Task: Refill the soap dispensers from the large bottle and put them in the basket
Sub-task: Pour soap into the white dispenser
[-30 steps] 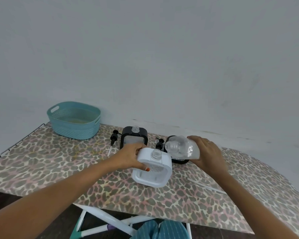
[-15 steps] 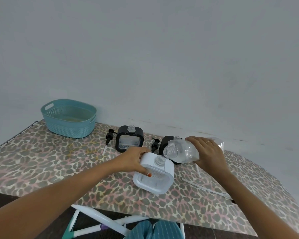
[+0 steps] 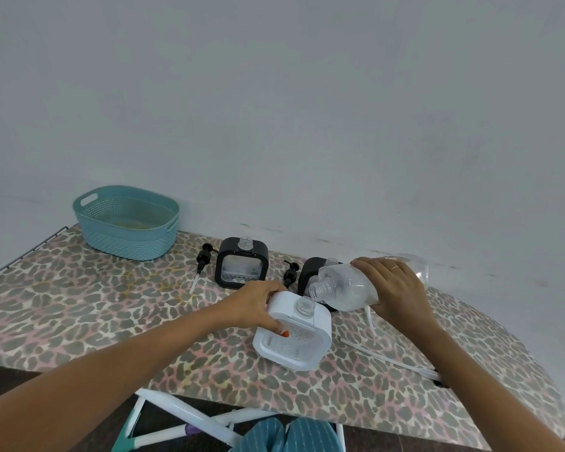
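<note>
My left hand [image 3: 255, 305] grips the left side of a white square soap dispenser [image 3: 294, 334] standing on the board, its clear neck open. My right hand [image 3: 395, 288] holds a large clear bottle [image 3: 349, 288] tilted nearly flat, its open mouth just above and behind the white dispenser's neck. Two black dispensers stand behind: one [image 3: 242, 262] with an open neck, the other [image 3: 313, 272] mostly hidden by the bottle. A teal basket [image 3: 128, 223] sits at the far left.
The leopard-print ironing board [image 3: 79, 305] stands against a white wall. Two black pump heads [image 3: 204, 256] [image 3: 291, 272] with tubes lie beside the black dispensers. A white pump tube [image 3: 388, 357] lies right of the white dispenser. White legs show under the near edge.
The bottle has tipped lower and its mouth has come down closer to the white dispenser's neck. My left hand keeps its hold on the dispenser.
</note>
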Motion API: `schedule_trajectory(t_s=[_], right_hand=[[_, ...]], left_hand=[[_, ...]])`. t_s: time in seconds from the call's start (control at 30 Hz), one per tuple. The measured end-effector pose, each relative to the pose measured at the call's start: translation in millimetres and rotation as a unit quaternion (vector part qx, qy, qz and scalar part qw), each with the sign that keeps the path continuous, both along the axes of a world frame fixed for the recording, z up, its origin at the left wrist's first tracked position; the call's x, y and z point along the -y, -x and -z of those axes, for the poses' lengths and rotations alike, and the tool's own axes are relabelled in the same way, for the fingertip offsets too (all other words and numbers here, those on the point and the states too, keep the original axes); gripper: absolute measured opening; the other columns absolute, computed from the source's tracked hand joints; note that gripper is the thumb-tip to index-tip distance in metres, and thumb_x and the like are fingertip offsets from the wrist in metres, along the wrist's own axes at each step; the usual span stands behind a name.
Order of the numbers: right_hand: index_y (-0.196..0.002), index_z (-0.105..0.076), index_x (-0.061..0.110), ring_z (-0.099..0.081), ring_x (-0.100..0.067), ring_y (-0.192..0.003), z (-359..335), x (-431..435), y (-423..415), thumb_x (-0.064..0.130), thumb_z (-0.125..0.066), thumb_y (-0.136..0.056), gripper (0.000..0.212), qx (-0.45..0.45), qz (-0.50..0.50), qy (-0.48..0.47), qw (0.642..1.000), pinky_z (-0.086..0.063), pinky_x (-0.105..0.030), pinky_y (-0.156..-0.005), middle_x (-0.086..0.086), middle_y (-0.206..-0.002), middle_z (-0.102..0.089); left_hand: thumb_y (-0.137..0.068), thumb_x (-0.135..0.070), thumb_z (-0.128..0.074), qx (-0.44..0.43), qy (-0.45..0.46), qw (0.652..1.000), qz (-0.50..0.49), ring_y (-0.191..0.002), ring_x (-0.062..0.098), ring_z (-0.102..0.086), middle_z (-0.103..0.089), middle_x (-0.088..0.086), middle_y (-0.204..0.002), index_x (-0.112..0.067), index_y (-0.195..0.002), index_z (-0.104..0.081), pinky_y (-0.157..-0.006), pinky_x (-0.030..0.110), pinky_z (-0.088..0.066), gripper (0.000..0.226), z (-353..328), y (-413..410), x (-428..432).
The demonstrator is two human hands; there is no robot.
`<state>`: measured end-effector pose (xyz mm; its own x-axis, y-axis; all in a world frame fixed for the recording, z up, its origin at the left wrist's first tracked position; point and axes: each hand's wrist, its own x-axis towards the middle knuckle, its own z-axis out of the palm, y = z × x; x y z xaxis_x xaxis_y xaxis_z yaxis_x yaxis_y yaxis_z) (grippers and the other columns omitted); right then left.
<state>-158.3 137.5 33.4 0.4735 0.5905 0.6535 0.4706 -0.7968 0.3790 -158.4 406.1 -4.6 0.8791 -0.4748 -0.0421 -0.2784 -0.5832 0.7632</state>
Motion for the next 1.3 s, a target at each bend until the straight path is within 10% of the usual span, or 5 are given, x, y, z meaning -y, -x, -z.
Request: schedule_trajectory(t_s=[1.3], right_hand=[[-0.106,-0.058,0.012,-0.069,-0.025,-0.081,-4.7,9.7,-1.3,0.000,-0.084,-0.051,0.062,-0.011,0.011,0.025,1.000,-0.052,-0.034,-0.067,-0.005,-0.099,-0.072]], left_hand=[[-0.062,-0.022,-0.084,0.001,0.010,1.000,-0.002,-0.099,0.011,-0.055,-0.057,-0.006,-0.104,-0.014,-0.116,-0.054,-0.085,0.021,-0.045,0.062,5.0,-2.1,7.1]])
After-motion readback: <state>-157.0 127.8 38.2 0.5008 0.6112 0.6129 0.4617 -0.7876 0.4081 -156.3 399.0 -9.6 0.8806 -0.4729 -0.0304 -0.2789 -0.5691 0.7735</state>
